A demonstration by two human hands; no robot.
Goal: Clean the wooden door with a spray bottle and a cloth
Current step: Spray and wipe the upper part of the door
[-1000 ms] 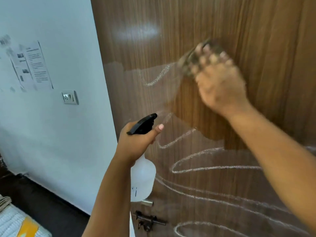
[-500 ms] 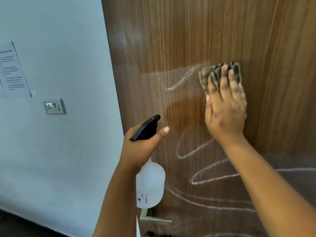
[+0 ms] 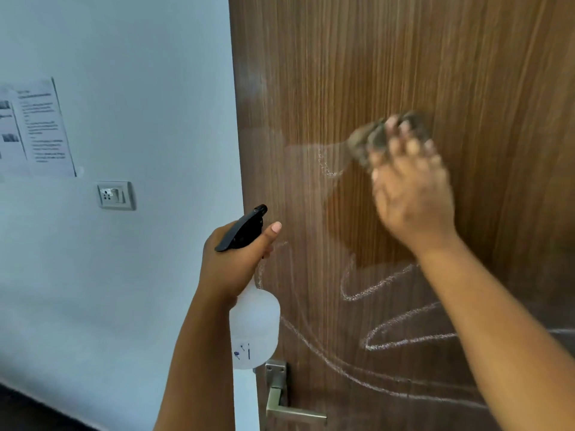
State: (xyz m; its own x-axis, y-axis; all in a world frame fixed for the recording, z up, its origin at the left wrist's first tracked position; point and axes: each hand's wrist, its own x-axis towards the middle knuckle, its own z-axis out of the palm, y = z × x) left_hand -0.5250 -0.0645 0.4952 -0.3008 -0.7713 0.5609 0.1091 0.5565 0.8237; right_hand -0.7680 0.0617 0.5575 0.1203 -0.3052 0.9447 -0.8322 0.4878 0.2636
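The wooden door (image 3: 404, 57) fills the right side, marked with white chalk scribbles (image 3: 382, 340) across its lower half. My right hand (image 3: 410, 194) presses a dark checked cloth (image 3: 367, 141) against the door at mid height; both are blurred by motion. A darker wiped patch lies just below and left of that hand. My left hand (image 3: 233, 262) grips the neck of a white spray bottle (image 3: 255, 331) with a black trigger head (image 3: 242, 228), held upright close to the door's left edge, nozzle toward the door.
A metal lever handle (image 3: 289, 405) sits on the door's lower left, under the bottle. Left of the door is a pale wall with a wall socket (image 3: 115, 195) and a taped printed sheet (image 3: 31, 129). Dark floor shows at the bottom left.
My right hand has swept the cloth across the door and is blurred now, erasing more of the upper chalk line. The view shifted slightly. The left hand keeps the bottle in place.
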